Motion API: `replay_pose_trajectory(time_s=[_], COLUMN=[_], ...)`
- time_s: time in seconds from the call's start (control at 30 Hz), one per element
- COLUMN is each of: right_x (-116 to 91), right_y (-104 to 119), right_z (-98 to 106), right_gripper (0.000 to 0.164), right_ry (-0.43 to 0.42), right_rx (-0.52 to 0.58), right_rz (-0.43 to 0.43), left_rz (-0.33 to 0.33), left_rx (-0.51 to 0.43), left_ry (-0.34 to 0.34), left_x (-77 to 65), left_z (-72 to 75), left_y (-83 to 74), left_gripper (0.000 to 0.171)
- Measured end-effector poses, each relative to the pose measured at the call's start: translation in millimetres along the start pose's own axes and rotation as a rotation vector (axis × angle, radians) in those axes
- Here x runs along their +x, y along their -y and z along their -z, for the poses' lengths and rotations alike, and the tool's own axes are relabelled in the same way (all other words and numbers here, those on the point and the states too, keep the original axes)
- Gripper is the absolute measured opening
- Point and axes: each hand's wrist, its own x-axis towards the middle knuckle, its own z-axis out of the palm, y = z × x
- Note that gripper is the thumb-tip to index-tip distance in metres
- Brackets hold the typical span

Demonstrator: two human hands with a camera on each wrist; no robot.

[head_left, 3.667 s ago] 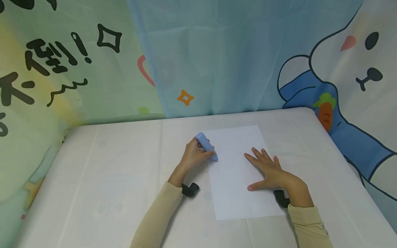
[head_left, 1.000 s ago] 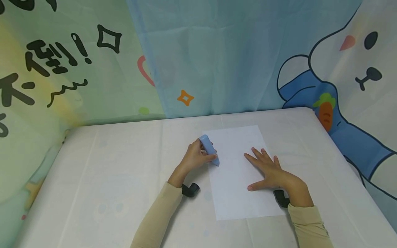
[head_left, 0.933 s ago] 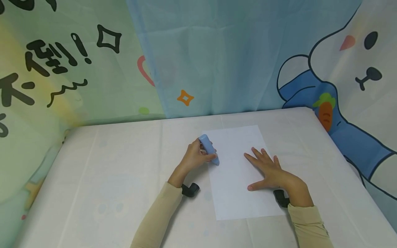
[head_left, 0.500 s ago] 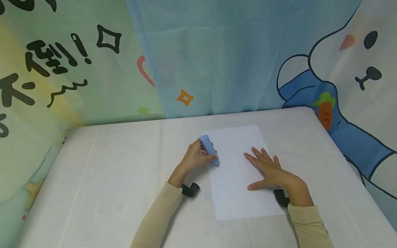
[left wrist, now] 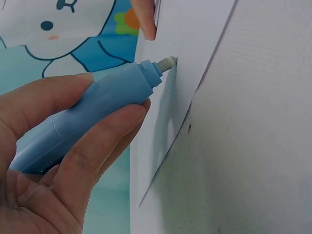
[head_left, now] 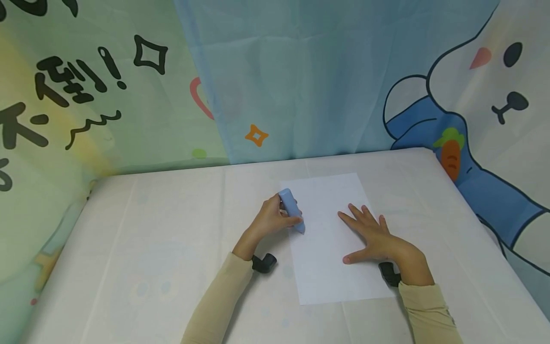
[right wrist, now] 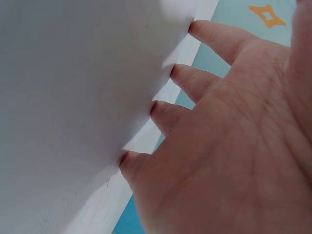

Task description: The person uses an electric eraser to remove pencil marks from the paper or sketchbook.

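Note:
My left hand [head_left: 272, 217] holds a thick light-blue marker [head_left: 290, 204] between thumb and fingers, near the left edge of a white sheet of paper [head_left: 322, 282]. In the left wrist view the marker [left wrist: 105, 100] shows a stepped collar and a pale angled tip [left wrist: 167, 64]. That tip appears to meet the paper. Any line under it is too faint to make out. My right hand [head_left: 375, 241] rests with spread fingers on the right part of the sheet. In the right wrist view, fingertips [right wrist: 155, 108] press on the paper [right wrist: 73, 97].
The sheet lies on a white-covered table [head_left: 172, 229]. Behind it hangs a printed cloth backdrop [head_left: 301, 95] with a cartoon bear and lettering. Black wrist cameras are strapped at the left wrist [head_left: 264, 263] and the right wrist [head_left: 389, 274].
My left hand has shifted slightly to the right and towards me along the paper, taking the marker with it. The right hand has stayed in place.

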Motion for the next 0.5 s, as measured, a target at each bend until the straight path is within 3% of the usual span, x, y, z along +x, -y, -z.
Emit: replay_pose_trajectory(time_s=[0.3,0.5], right_x=[0.5,0.6], right_y=[-0.4,-0.9], right_z=[-1.2,-1.0], right_gripper=[0.112,0.112], right_ry=[-0.009,-0.009], right_rx=[-0.003,-0.006], right_rz=[-0.002,-0.004], left_rz=[-0.002,-0.002], left_rx=[0.025,0.016], left_ry=[0.031,-0.005], left_x=[-1.3,-1.2], left_z=[1.0,1.1], left_y=[-1.2,-1.5], left_gripper=[0.041,0.041])
